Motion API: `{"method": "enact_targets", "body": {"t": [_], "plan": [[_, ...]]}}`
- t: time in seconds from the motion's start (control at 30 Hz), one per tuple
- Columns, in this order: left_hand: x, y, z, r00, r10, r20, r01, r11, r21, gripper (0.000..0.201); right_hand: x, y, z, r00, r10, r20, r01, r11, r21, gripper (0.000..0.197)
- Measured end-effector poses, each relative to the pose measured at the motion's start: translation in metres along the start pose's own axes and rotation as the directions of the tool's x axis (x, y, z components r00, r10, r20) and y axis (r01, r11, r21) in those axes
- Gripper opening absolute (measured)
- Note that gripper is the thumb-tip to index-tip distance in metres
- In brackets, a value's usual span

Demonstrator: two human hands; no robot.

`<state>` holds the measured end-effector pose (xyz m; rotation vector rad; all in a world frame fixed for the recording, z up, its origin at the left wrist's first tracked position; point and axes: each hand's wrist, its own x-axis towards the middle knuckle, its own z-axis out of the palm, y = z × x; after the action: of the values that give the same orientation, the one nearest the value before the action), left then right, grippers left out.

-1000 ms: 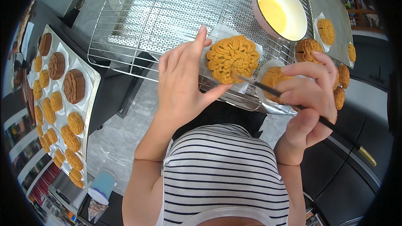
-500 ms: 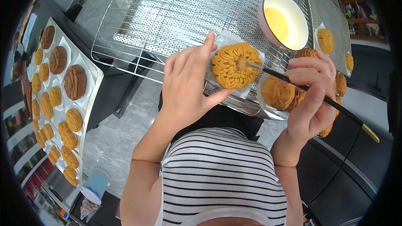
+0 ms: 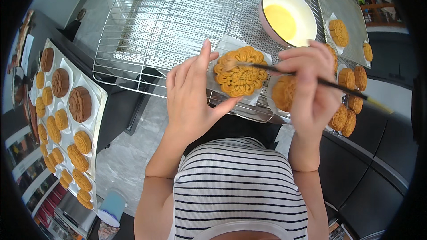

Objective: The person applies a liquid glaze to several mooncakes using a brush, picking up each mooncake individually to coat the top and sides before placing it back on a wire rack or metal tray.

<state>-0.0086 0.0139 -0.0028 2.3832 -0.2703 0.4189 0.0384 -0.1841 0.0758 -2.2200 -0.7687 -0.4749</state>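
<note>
A round golden mooncake (image 3: 243,78) with a raised flower pattern sits on a square of white paper (image 3: 229,43) on the wire rack. My left hand (image 3: 189,91) lies beside it, fingers stretched out, the thumb at its near edge and the index finger along its left side. Between the fingers of my right hand (image 3: 313,89) is a thin dark brush (image 3: 263,66) with a gold handle end. Its bristles rest on the mooncake's upper left part. Beyond the right hand stands a white bowl (image 3: 307,15) with a dark rim, holding yellow liquid. Another mooncake (image 3: 281,92) is partly behind my right hand.
The wire rack (image 3: 156,40) extends over a perforated metal sheet. More mooncakes (image 3: 347,78) crowd its right end. A mesh tray (image 3: 342,6) with mooncakes lies at the far right. On the left, a tray (image 3: 100,111) carries golden and brown mooncakes, with a blue cup (image 3: 114,204) near it.
The brush tip has moved from the mooncake's centre right to its upper left, and my right hand has shifted left with it. My left hand stays beside the mooncake.
</note>
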Motion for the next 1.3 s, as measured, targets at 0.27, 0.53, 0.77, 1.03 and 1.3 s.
{"method": "enact_targets", "body": {"t": [0.27, 0.53, 0.77, 1.03, 1.3], "plan": [[0.002, 0.002, 0.000, 1.000, 0.014, 0.010, -0.014, 1.000, -0.009, 0.115, -0.002, 0.004, -0.006, 0.991, 0.103, -0.085, -0.105, 0.994, -0.026, 0.038], [0.002, 0.002, 0.001, 1.000, 0.011, 0.005, -0.011, 1.000, 0.010, 0.114, -0.008, 0.011, -0.005, 0.862, 0.445, -0.242, -0.366, 0.878, 0.309, 0.035], [0.003, 0.003, 0.001, 1.000, 0.010, 0.008, -0.010, 1.000, 0.025, 0.113, -0.013, 0.019, -0.019, 0.775, 0.542, -0.324, -0.406, 0.821, 0.401, 0.027], [0.001, 0.001, -0.001, 1.000, 0.016, 0.020, -0.017, 0.999, 0.045, 0.114, -0.025, 0.007, -0.027, 0.997, -0.062, 0.038, 0.055, 0.983, 0.175, 0.021], [0.003, 0.001, 0.002, 0.999, 0.039, 0.001, -0.039, 0.998, 0.047, 0.114, -0.029, 0.013, -0.033, 0.992, -0.033, -0.124, 0.017, 0.991, -0.131, 0.018]]}}
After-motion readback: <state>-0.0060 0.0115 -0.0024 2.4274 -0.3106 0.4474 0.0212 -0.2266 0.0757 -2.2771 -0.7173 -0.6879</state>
